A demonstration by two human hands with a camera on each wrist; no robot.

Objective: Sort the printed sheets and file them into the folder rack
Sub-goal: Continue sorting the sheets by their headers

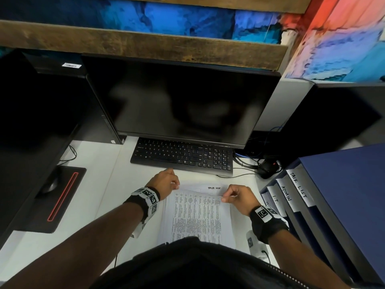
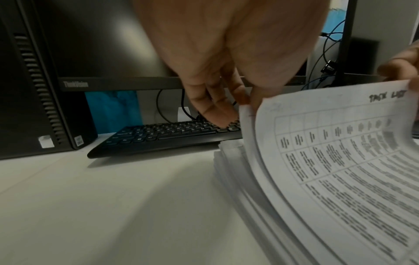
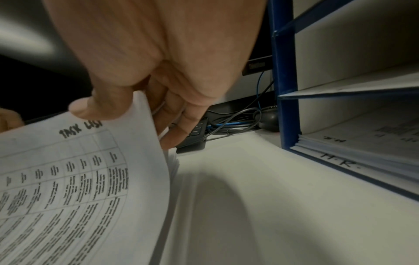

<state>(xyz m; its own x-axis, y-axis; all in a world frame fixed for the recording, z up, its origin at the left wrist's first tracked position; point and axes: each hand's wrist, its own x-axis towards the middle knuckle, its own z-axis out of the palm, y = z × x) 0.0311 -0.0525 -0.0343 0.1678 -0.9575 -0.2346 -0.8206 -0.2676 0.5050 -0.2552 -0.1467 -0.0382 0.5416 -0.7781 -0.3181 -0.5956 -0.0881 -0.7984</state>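
Observation:
A stack of printed sheets (image 1: 198, 217) lies on the white desk (image 1: 93, 205) in front of me. Its top sheet (image 2: 340, 161) is a printed table headed "TASK LIST" and curves up off the stack. My left hand (image 1: 166, 182) pinches its far left corner, and my right hand (image 1: 237, 197) pinches its far right corner between thumb and fingers. The blue folder rack (image 1: 343, 195) stands to the right, with slots labelled TASK LIST (image 1: 299, 187), ADMIN (image 1: 285, 193) and I.T. (image 1: 275, 202). In the right wrist view a bottom slot marked H.R. (image 3: 337, 159) holds sheets.
A black keyboard (image 1: 183, 156) sits just beyond the stack, under a dark monitor (image 1: 177, 97). A black mouse (image 1: 267, 166) and tangled cables lie between keyboard and rack. At the left are a computer tower (image 2: 34, 89) and a mouse pad (image 1: 62, 197).

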